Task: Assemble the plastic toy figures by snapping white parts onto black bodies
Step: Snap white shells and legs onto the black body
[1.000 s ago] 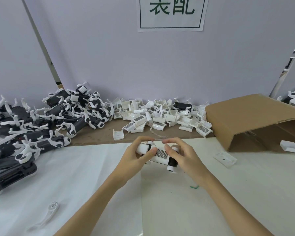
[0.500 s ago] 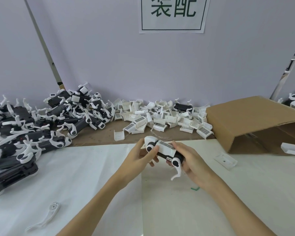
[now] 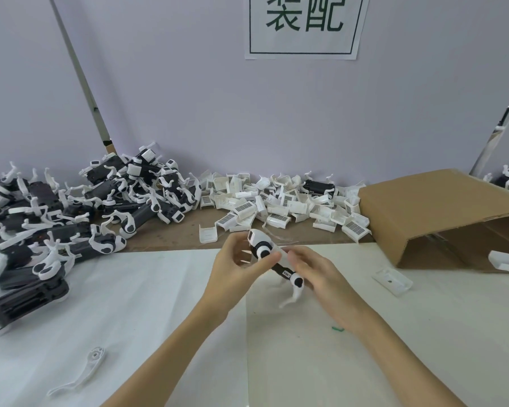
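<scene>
Cardboard box (image 3: 441, 212): brown, lying on its side at the right, open end facing the viewer. Cardboard sheet (image 3: 171, 235): brown, flat along the far edge of the table, at the foot of the wall. White table covering (image 3: 130, 289): spread across the near surface. Paper sign (image 3: 304, 26): white, green border, two green characters, fixed to the pale wall (image 3: 218, 113). Green scrap (image 3: 338, 328): small, on the covering. Metal poles (image 3: 80, 74): slanted, at both sides.
</scene>
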{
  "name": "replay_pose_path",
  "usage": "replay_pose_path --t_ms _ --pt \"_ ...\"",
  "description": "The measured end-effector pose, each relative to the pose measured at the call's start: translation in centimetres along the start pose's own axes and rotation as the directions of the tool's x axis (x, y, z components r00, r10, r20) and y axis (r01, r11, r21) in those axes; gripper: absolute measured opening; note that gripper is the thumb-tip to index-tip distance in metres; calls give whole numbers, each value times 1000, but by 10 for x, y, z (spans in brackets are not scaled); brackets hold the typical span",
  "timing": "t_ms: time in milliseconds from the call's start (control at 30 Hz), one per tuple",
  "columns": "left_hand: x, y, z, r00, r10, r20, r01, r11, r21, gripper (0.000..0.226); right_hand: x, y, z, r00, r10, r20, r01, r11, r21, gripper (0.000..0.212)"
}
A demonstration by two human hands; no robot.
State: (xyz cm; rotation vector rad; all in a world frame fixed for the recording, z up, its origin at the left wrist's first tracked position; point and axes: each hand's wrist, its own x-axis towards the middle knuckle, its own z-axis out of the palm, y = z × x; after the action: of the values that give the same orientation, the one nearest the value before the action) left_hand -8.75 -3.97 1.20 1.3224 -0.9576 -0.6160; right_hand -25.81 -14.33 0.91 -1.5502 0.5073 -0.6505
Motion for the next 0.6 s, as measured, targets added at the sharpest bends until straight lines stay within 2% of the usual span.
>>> replay_pose_path --t_ms 33,100,200,267,333,467,533,600 --pt "-1 0 2 996 66 -55 -61 994 90 58 -1 1 0 998 -58 20 60 993 -105 29" --pt "-4 -4 7 966 246 -72 -220 940 262 48 -1 6 2 992 -112 56 120 973 -197 37" --pt "-11 -8 15 882 471 -13 -409 780 474 48 1 14 9 988 -152 25 154 958 -240 51" --pt "-13 -11 20 836 548 40 -476 686 550 51 2 17 9 983 -182 -6 171 937 -306 50" --pt "-14 -12 22 822 566 59 -496 663 560 53 3 19 6 980 -201 -15 182 917 -355 52" --pt "-15 -10 24 844 533 59 -470 682 560 57 4 21 5 974 -225 -12 205 906 -370 57" --pt "-18 -8 26 869 489 71 -452 728 515 57 5 20 5 971 -238 -9 219 904 -367 57" --pt "-21 -4 26 898 436 64 -423 811 404 42 5 22 2 967 -257 -2 239 902 -359 52"
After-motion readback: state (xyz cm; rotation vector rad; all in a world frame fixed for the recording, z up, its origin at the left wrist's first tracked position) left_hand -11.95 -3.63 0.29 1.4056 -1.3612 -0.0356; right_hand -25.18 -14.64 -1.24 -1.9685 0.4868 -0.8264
